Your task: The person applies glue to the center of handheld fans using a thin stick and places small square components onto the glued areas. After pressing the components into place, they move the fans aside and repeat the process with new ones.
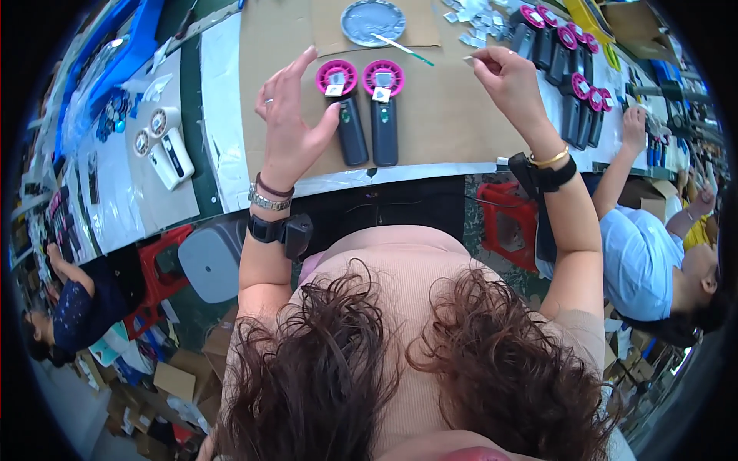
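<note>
Two handheld fans with dark grey handles, the left fan (352,131) and the right fan (384,131), lie side by side before me with their round pink heads pointing away. Each head carries small pale square pieces. My left hand (294,123) hovers beside the left fan, fingers stretched and thumb apart, holding nothing. Off to the right, my right hand (511,84) is raised with thumb and forefinger pinching a small whitish piece (468,59). Beyond the fans is a round dish (345,31) of grey paste (373,17), a thin white-and-green stick (407,51) resting over its edge.
Cardboard (453,131) covers the worktop. Loose silvery squares (480,23) lie at the far right, near several pink-headed fans (565,50). White fans (165,150) and a blue bin (115,58) are on the left. One person (642,253) sits right, another (77,296) left.
</note>
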Demonstrator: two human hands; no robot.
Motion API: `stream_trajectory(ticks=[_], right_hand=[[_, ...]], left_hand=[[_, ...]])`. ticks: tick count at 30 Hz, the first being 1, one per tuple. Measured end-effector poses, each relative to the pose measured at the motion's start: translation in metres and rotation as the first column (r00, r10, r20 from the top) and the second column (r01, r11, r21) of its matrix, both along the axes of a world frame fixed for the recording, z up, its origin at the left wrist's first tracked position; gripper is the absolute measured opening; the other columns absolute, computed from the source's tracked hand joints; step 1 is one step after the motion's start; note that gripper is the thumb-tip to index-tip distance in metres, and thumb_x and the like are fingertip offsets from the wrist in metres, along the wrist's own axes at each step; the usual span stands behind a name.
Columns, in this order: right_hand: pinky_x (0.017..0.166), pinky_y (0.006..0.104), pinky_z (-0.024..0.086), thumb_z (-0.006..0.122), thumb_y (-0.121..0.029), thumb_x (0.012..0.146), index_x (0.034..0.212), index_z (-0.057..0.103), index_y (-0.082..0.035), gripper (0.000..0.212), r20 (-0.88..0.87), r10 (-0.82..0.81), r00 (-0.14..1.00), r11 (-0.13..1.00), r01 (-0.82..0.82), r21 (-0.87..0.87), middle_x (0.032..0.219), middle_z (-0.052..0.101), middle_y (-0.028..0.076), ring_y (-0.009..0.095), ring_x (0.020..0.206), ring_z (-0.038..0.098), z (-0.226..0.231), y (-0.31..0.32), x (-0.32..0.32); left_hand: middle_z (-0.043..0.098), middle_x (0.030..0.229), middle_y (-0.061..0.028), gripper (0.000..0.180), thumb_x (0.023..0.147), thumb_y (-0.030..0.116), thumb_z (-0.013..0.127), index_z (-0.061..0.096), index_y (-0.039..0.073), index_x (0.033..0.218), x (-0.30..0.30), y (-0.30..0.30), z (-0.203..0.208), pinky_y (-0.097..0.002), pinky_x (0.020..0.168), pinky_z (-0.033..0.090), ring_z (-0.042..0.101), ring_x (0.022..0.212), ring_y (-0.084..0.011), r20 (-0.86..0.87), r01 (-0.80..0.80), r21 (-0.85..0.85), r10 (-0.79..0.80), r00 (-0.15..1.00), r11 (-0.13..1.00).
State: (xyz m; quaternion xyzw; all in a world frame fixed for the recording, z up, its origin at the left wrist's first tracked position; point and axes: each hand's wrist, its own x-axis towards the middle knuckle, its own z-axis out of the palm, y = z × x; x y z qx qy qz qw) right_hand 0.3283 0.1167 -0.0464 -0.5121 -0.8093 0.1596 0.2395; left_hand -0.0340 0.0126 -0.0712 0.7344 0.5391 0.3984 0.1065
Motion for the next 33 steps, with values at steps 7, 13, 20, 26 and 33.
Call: stream_trajectory(ticks=[7, 13, 20, 26, 33], right_hand=[[0.082, 0.0329, 0.062, 0.077, -0.015, 0.104, 0.117, 0.081, -0.002, 0.019, -0.207, 0.442, 0.873, 0.892, -0.452, 0.001, 0.099, 0.080, 0.011, 0.022, 0.088, 0.077, 0.043, -0.004, -0.117], [0.082, 0.0342, 0.061, 0.078, -0.016, 0.102, 0.112, 0.081, -0.001, 0.018, -0.123, 0.460, 0.879, 0.877, -0.471, -0.089, 0.093, 0.079, 0.013, 0.023, 0.084, 0.076, 0.034, 0.014, -0.157], [0.077, 0.0355, 0.059, 0.078, -0.015, 0.101, 0.110, 0.081, -0.001, 0.017, -0.036, 0.415, 0.909, 0.888, -0.413, -0.200, 0.091, 0.079, 0.013, 0.025, 0.080, 0.075, 0.031, 0.012, -0.166], [0.073, 0.0364, 0.057, 0.080, -0.016, 0.099, 0.105, 0.080, -0.002, 0.015, -0.005, 0.464, 0.886, 0.884, -0.464, -0.057, 0.084, 0.075, 0.012, 0.024, 0.076, 0.073, 0.022, 0.013, -0.164], [0.072, 0.0386, 0.056, 0.084, -0.016, 0.095, 0.095, 0.077, -0.002, 0.016, 0.093, 0.328, 0.940, 0.898, -0.280, -0.339, 0.082, 0.073, 0.012, 0.025, 0.077, 0.072, 0.039, 0.012, -0.178]], left_hand=[[0.063, 0.156, -0.0028, 0.086, 0.089, 0.022, 0.081, 0.046, 0.013, 0.167, -0.001, 0.005, -0.015, -0.0488, 0.128, 0.018, 0.050, 0.147, -0.0247, 0.078, 0.008, -0.063, -0.003, 0.997, 0.998], [0.067, 0.151, -0.0020, 0.085, 0.091, 0.021, 0.081, 0.044, 0.013, 0.167, -0.001, 0.008, -0.019, -0.0510, 0.128, 0.019, 0.052, 0.146, -0.0247, 0.152, 0.032, -0.075, -0.020, 0.988, 0.997], [0.069, 0.148, -0.0019, 0.086, 0.090, 0.019, 0.082, 0.044, 0.012, 0.167, -0.002, 0.008, -0.019, -0.0517, 0.127, 0.021, 0.055, 0.141, -0.0239, 0.170, 0.018, -0.109, 0.001, 0.985, 0.994], [0.069, 0.145, -0.0011, 0.086, 0.088, 0.016, 0.083, 0.045, 0.011, 0.165, -0.003, 0.010, -0.019, -0.0509, 0.126, 0.022, 0.056, 0.139, -0.0225, 0.179, 0.035, -0.110, -0.015, 0.984, 0.993], [0.069, 0.144, -0.0006, 0.088, 0.087, 0.015, 0.084, 0.045, 0.013, 0.165, -0.005, 0.011, -0.014, -0.0497, 0.125, 0.022, 0.056, 0.138, -0.0219, 0.146, 0.059, -0.119, -0.041, 0.988, 0.991]])
